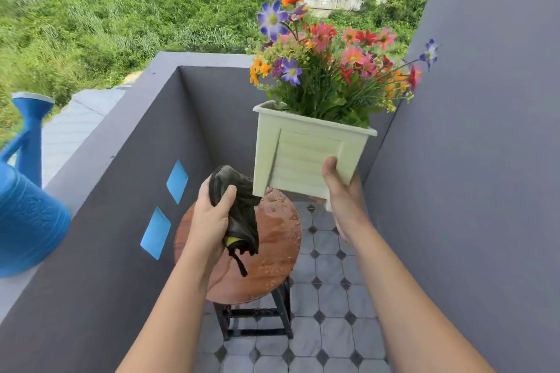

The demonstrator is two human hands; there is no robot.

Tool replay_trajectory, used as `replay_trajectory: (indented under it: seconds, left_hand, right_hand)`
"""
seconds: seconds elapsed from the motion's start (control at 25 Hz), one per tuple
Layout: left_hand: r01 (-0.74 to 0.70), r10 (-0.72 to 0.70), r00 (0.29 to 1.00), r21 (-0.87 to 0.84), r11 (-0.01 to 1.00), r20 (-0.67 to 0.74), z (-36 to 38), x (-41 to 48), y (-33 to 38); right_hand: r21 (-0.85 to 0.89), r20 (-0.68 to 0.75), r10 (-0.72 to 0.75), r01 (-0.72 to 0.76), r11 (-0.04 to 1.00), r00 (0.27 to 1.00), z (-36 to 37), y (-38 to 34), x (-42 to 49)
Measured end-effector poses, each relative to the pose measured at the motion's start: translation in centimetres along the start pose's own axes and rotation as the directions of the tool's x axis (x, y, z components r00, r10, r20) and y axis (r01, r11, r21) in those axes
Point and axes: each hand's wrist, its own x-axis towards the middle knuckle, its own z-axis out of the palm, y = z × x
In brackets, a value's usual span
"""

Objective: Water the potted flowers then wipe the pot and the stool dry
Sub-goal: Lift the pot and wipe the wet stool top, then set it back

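Left hand [209,218], centre of frame: fingers and thumb are curled round a bunched dark cloth [242,221], whose loose end hangs in front of the stool seat. Right hand [342,194], right of centre: the thumb presses on the front face at the lower right corner of the pale green square pot [300,157], remaining fingers hidden beneath it; the pot is tilted in the air above the round wooden stool [275,251], with the flowers [327,70] filling upper centre. The stool seat carries water droplets and stands on the tiled floor [333,336]; a blue watering can [27,212] sits on the wall top at the left edge.
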Motion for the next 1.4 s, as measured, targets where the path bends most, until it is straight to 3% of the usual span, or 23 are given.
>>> replay_trajectory:
  seconds: [0.08, 0.16, 0.24, 0.32, 0.36, 0.44, 0.48, 0.6, 0.68, 0.8, 0.88, 1.12, 1.4]
  left_hand:
    - [-0.057, 0.043, 0.998, 0.348, 0.936, 0.048, -1.1, 0.0, -0.1]
    - [-0.182, 0.142, 0.983, 0.655, 0.733, 0.114, -2.0, -0.5, -0.6]
    - [-0.257, 0.183, 0.965, 0.824, 0.505, 0.189, -2.6, -1.2, -2.6]
    - [-0.320, 0.004, 0.944, 0.909, 0.266, 0.331, -2.7, -2.8, -6.1]
    - [-0.383, -0.130, 0.902, 0.901, 0.201, 0.413, -2.7, -3.8, -8.0]
    - [-0.425, -0.365, 0.804, 0.883, 0.199, 0.469, -2.8, -5.8, -10.7]
    - [-0.440, -0.396, 0.781, 0.876, 0.199, 0.483, -3.1, -6.4, -11.5]
    - [-0.497, -0.242, 0.804, 0.837, 0.228, 0.544, -5.1, -5.6, -11.9]
    - [-0.671, -0.149, 0.708, 0.724, 0.162, 0.690, -6.4, -3.8, -11.9]
    - [-0.832, -0.288, 0.541, 0.553, -0.045, 0.790, -6.8, -1.5, -13.0]
    - [-0.869, -0.310, 0.470, 0.496, 0.003, 0.826, -6.0, -1.1, -14.1]
    - [-0.811, -0.255, 0.560, 0.584, 0.023, 0.788, -0.9, 1.4, -15.5]
    - [-0.657, -0.156, 0.739, 0.752, 0.049, 0.656, 3.2, 7.8, -15.1]
  right_hand:
    - [-0.002, -0.048, -0.047, 0.047, 0.999, 0.998, 0.0, -0.7, 0.4]
    - [-0.004, -0.055, -0.088, 0.088, 0.996, 0.995, 0.0, -0.5, 0.9]
    - [-0.017, -0.067, -0.074, 0.073, 0.997, 0.995, 0.5, -0.3, 0.7]
    - [0.000, -0.101, -0.069, 0.069, 0.998, 0.993, 0.8, 0.1, 0.7]
    - [0.001, -0.118, -0.071, 0.072, 0.997, 0.991, 0.9, 0.2, 0.7]
    - [-0.021, -0.149, -0.083, 0.081, 0.996, 0.985, 0.9, 0.3, 0.9]
    - [-0.029, -0.159, -0.094, 0.091, 0.995, 0.983, 0.9, 0.4, 1.2]
    - [-0.035, -0.180, -0.111, 0.107, 0.994, 0.977, 0.8, 0.6, 2.0]
    - [-0.036, -0.188, -0.122, 0.117, 0.992, 0.974, 1.1, 0.6, 2.5]
    - [-0.045, -0.217, -0.141, 0.134, 0.990, 0.966, 1.3, 0.5, 3.9]
    - [-0.049, -0.239, -0.151, 0.144, 0.988, 0.959, 1.3, 0.7, 5.0]
    - [-0.075, -0.259, -0.171, 0.157, 0.985, 0.951, 0.7, 2.4, 7.4]
    - [-0.123, -0.253, -0.263, 0.238, 0.963, 0.931, 0.8, 3.3, 8.9]
